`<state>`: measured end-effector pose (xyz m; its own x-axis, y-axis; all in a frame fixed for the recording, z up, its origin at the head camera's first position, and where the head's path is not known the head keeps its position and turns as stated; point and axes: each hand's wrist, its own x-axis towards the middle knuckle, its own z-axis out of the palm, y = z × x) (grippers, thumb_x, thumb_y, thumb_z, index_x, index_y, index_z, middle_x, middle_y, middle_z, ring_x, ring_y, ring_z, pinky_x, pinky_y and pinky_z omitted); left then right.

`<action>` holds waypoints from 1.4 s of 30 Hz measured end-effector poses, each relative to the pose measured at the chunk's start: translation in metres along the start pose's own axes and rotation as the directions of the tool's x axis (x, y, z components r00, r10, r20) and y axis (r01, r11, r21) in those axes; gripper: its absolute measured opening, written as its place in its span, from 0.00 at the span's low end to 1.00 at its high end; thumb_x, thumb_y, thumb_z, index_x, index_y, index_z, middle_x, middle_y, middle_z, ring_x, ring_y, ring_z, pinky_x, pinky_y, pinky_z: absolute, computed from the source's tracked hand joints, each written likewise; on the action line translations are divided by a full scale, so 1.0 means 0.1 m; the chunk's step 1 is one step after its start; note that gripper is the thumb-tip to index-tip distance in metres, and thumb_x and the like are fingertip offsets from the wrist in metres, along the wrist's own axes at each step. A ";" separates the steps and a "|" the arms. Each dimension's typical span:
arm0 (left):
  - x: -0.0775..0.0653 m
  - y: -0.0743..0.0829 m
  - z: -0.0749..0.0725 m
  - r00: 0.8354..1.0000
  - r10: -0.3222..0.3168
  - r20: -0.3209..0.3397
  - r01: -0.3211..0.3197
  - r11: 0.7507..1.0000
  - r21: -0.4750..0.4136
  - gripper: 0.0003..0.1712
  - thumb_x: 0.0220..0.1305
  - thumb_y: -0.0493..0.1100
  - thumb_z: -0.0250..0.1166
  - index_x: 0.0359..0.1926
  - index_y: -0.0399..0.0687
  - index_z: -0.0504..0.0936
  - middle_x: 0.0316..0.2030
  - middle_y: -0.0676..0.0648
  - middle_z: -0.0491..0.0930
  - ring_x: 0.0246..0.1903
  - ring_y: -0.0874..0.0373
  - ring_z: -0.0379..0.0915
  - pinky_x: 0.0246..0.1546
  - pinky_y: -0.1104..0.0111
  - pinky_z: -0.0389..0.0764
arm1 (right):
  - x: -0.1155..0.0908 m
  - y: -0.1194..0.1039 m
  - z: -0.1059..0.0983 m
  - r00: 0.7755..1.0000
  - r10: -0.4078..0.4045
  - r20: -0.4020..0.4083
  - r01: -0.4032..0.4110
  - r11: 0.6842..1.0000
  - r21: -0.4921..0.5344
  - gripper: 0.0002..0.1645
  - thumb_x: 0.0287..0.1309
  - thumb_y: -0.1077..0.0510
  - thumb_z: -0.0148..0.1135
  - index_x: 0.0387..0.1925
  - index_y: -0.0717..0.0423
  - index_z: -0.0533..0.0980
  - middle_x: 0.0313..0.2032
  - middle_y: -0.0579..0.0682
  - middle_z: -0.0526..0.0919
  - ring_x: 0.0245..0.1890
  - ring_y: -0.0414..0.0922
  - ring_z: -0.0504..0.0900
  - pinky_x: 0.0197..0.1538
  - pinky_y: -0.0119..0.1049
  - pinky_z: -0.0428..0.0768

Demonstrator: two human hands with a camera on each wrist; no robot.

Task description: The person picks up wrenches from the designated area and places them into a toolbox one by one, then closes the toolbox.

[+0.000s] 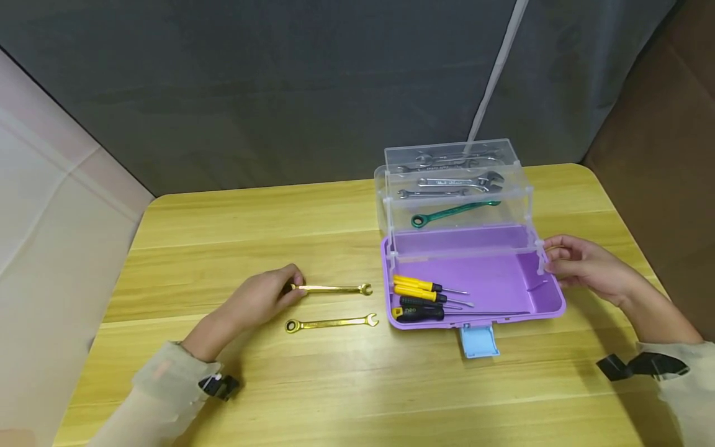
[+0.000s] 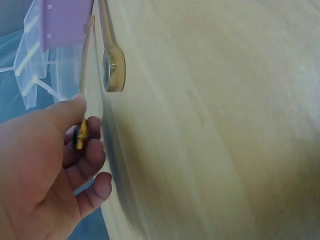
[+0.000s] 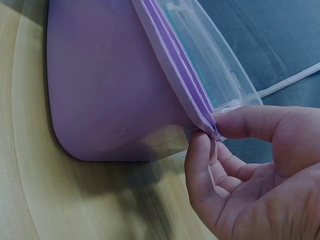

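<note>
My left hand (image 1: 265, 290) pinches a gold ratchet wrench (image 1: 335, 289) near its ring end, its open jaw pointing toward the box. A second gold wrench (image 1: 332, 323) lies on the table just in front of it; its ratchet ring shows in the left wrist view. With thumb and fingers, my right hand (image 1: 594, 270) pinches the right rim of a purple toolbox (image 3: 110, 80). Inside its bottom, at the left, lie yellow-handled screwdrivers (image 1: 416, 293) and black-handled screwdrivers (image 1: 419, 313). A green ratchet wrench (image 1: 452, 213) rests in the raised clear tray section.
Several silver wrenches (image 1: 452, 182) lie in the upper clear trays (image 1: 391, 217). The blue latch (image 1: 478, 341) hangs down at the box's front. A dark cloth wall (image 1: 279, 93) stands behind the wooden table (image 1: 195, 230).
</note>
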<state>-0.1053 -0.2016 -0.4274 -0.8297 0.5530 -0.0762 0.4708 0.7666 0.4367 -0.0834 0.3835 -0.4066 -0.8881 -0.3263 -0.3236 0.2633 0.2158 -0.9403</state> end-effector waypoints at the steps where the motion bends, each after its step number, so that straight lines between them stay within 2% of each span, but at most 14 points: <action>1: 0.00 0.00 0.01 1.000 -0.003 -0.004 0.003 1.000 -0.012 0.07 0.72 0.45 0.66 0.44 0.50 0.78 0.27 0.57 0.75 0.25 0.63 0.66 0.28 0.67 0.70 | 0.00 0.00 0.00 1.000 0.001 -0.001 -0.001 1.000 -0.001 0.18 0.69 0.74 0.51 0.52 0.52 0.71 0.39 0.46 0.82 0.37 0.42 0.84 0.39 0.37 0.84; 8: 0.00 0.00 0.02 0.999 -0.027 -0.016 0.023 0.981 -0.194 0.11 0.71 0.47 0.68 0.50 0.51 0.81 0.32 0.57 0.77 0.28 0.61 0.66 0.29 0.67 0.70 | 0.00 0.00 0.00 1.000 0.003 -0.001 -0.003 1.000 -0.009 0.17 0.69 0.74 0.51 0.51 0.52 0.71 0.38 0.46 0.82 0.37 0.42 0.84 0.38 0.37 0.84; 11: 0.00 0.00 0.04 0.999 -0.019 -0.040 0.008 0.968 -0.252 0.12 0.69 0.45 0.69 0.51 0.49 0.83 0.33 0.55 0.77 0.28 0.60 0.66 0.29 0.68 0.71 | 0.00 0.01 0.00 1.000 0.003 -0.002 -0.003 1.000 -0.010 0.17 0.69 0.74 0.51 0.51 0.52 0.71 0.38 0.46 0.82 0.37 0.42 0.83 0.38 0.37 0.84; 15: 0.00 0.01 0.07 0.995 0.014 -0.096 -0.043 0.952 -0.302 0.12 0.69 0.40 0.68 0.52 0.48 0.85 0.38 0.55 0.81 0.30 0.60 0.69 0.31 0.69 0.74 | 0.00 0.01 0.00 1.000 0.001 -0.002 -0.001 1.000 -0.012 0.18 0.69 0.74 0.51 0.51 0.51 0.71 0.38 0.46 0.82 0.37 0.42 0.83 0.38 0.37 0.83; 18: 0.01 0.03 0.10 0.990 0.032 -0.134 -0.074 0.943 -0.325 0.11 0.70 0.38 0.67 0.51 0.48 0.87 0.40 0.55 0.83 0.32 0.61 0.71 0.33 0.69 0.75 | 0.00 0.01 0.00 1.000 -0.001 0.000 0.001 1.000 -0.017 0.17 0.69 0.73 0.51 0.51 0.51 0.71 0.38 0.46 0.82 0.37 0.42 0.83 0.38 0.37 0.83; 21: 0.02 0.03 0.13 0.985 0.029 -0.168 -0.085 0.938 -0.336 0.09 0.70 0.38 0.66 0.50 0.48 0.87 0.36 0.55 0.81 0.30 0.61 0.69 0.31 0.69 0.73 | 0.00 0.01 0.00 1.000 -0.001 0.000 0.001 1.000 -0.019 0.17 0.70 0.73 0.51 0.51 0.51 0.71 0.38 0.46 0.82 0.37 0.42 0.83 0.38 0.37 0.83; 27: 0.02 0.04 0.16 0.979 -0.009 -0.204 -0.063 0.938 -0.341 0.09 0.71 0.38 0.65 0.50 0.46 0.86 0.36 0.54 0.80 0.29 0.61 0.67 0.31 0.69 0.71 | 0.00 0.02 0.00 1.000 0.000 0.001 0.000 1.000 -0.017 0.18 0.70 0.73 0.50 0.51 0.50 0.71 0.38 0.46 0.82 0.37 0.42 0.83 0.38 0.37 0.83; 32: 0.02 0.07 0.13 0.971 -0.036 -0.236 -0.055 0.928 -0.369 0.09 0.72 0.37 0.64 0.49 0.46 0.86 0.34 0.53 0.78 0.29 0.60 0.66 0.30 0.70 0.70 | 0.00 0.02 0.00 1.000 -0.004 0.006 0.004 1.000 -0.006 0.18 0.69 0.74 0.50 0.51 0.51 0.71 0.38 0.46 0.82 0.36 0.42 0.83 0.38 0.37 0.83; 36: 0.03 0.10 0.09 0.958 -0.021 -0.287 -0.096 0.917 -0.388 0.10 0.71 0.35 0.63 0.49 0.44 0.86 0.32 0.51 0.76 0.28 0.60 0.64 0.29 0.71 0.69 | 0.00 0.02 0.00 1.000 -0.010 0.010 0.010 1.000 0.001 0.18 0.69 0.74 0.50 0.51 0.52 0.71 0.38 0.46 0.82 0.36 0.42 0.83 0.37 0.37 0.83; 42: 0.04 0.13 0.01 0.946 -0.015 -0.324 -0.129 0.900 -0.417 0.11 0.72 0.33 0.62 0.50 0.44 0.86 0.35 0.47 0.79 0.28 0.60 0.64 0.29 0.72 0.69 | 0.00 0.02 0.00 1.000 -0.017 0.014 0.017 1.000 0.011 0.19 0.69 0.75 0.50 0.51 0.51 0.72 0.38 0.47 0.82 0.36 0.42 0.83 0.38 0.37 0.84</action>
<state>-0.1026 -0.1894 -0.4231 -0.8890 0.4057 0.2121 0.4055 0.4826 0.7763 -0.0832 0.3841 -0.4086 -0.8871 -0.3426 -0.3093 0.2527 0.2002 -0.9466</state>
